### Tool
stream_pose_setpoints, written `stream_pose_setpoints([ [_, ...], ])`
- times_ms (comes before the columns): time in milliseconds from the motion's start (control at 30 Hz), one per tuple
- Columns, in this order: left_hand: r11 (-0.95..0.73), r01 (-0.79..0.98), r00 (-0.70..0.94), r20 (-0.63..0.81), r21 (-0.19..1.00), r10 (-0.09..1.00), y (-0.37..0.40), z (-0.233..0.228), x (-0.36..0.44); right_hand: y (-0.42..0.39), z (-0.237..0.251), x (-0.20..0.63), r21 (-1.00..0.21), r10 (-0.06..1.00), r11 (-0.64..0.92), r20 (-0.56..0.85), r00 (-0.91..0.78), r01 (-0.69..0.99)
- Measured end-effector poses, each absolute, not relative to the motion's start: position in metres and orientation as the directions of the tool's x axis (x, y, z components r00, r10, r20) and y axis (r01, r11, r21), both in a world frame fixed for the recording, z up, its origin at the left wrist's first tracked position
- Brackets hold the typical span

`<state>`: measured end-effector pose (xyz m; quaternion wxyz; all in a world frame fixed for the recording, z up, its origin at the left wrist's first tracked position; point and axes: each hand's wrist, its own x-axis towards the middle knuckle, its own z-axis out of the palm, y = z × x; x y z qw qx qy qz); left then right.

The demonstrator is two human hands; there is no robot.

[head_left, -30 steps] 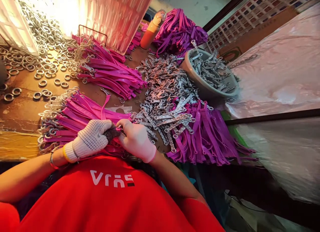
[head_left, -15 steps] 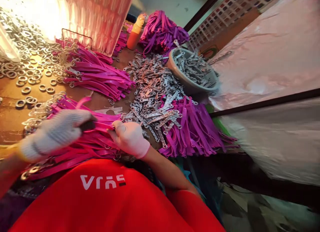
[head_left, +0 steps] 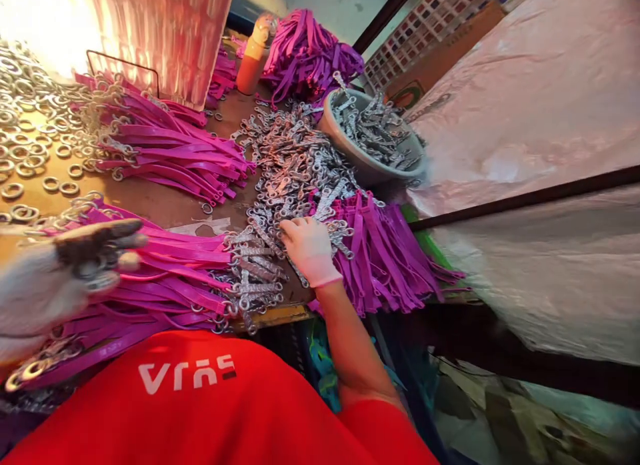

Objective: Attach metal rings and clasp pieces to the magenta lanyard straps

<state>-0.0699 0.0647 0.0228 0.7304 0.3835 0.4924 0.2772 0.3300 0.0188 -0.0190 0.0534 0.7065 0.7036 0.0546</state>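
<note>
Your right hand (head_left: 309,250), in a thin pale glove, lies palm down on the heap of metal chain pieces (head_left: 295,178), fingers curled loosely into them. Whether it has pinched one piece, you can't tell; the fingertips are buried in the pile. That heap sits mid-table, probably so the right hand reaches it without stretching, with a grey bowl (head_left: 373,155) of more chain pieces just behind it.

Your left hand (head_left: 60,278), in a knit glove with dark worn fingertips, is blurred at the left edge, above the near bundle of pink straps (head_left: 170,278). Fingers look partly closed around something small and round, maybe a ring; too smeared to be sure.

Straps lie fanned in bundles with ringed ends to the left, likely sorted by stage. Loose metal rings (head_left: 30,151) are scattered far left. Purple straps (head_left: 390,258) lie just right of your right hand, touching the chain heap. An orange bottle (head_left: 253,58) stands at the back.
</note>
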Motion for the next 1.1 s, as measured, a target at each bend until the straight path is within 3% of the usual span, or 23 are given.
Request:
stream_pose_setpoints([
  [67, 0.683, -0.126, 0.393, -0.596, 0.719, 0.700, 0.066, 0.026, -0.046, 0.023, -0.033, 0.348, 0.236, 0.999, 0.019, -0.047, -0.009, 0.972],
  [167, 0.742, -0.155, 0.513, -0.589, 0.652, 0.624, 0.063, 0.028, -0.017, 0.026, -0.047, 0.361, 0.140, 1.000, -0.016, 0.020, 0.014, 0.990],
  [233, 0.740, -0.170, 0.581, -0.540, 0.651, 0.609, 0.058, 0.025, -0.005, 0.028, -0.048, 0.357, -0.059, 0.988, -0.046, 0.144, 0.054, 0.997],
  [333, 0.694, -0.181, 0.641, -0.451, 0.697, 0.621, 0.049, 0.017, 0.003, 0.028, -0.031, 0.325, -0.415, 0.946, 0.080, 0.319, 0.063, 0.906],
  [400, 0.641, -0.154, 0.656, -0.407, 0.752, 0.635, 0.044, 0.010, 0.003, 0.026, -0.014, 0.287, -0.597, 0.953, 0.187, 0.302, 0.002, 0.780],
  [467, 0.562, -0.102, 0.665, -0.364, 0.821, 0.652, 0.040, 0.003, 0.001, 0.023, 0.002, 0.245, -0.706, 0.967, 0.244, 0.225, -0.117, 0.665],
  [567, 0.340, -0.086, 0.602, -0.223, 0.936, 0.767, 0.038, -0.005, -0.004, 0.018, 0.014, 0.193, -0.760, 0.952, 0.272, 0.125, -0.278, 0.590],
  [667, 0.188, -0.109, 0.516, -0.106, 0.976, 0.850, 0.038, -0.007, -0.010, 0.016, 0.016, 0.171, -0.786, 0.949, 0.269, 0.116, -0.294, 0.557],
  [833, 0.376, -0.018, 0.623, -0.284, 0.926, 0.729, 0.037, -0.002, -0.020, 0.016, 0.017, 0.172, -0.820, 0.969, 0.215, 0.111, -0.222, 0.531],
  [933, 0.358, 0.043, 0.604, -0.309, 0.933, 0.735, 0.036, -0.004, -0.023, 0.012, 0.019, 0.173, -0.820, 0.964, 0.209, 0.080, -0.255, 0.532],
  [1100, 0.434, 0.004, 0.614, -0.345, 0.901, 0.710, 0.033, -0.003, -0.021, 0.002, 0.020, 0.177, -0.791, 0.987, 0.140, 0.066, -0.144, 0.596],
])
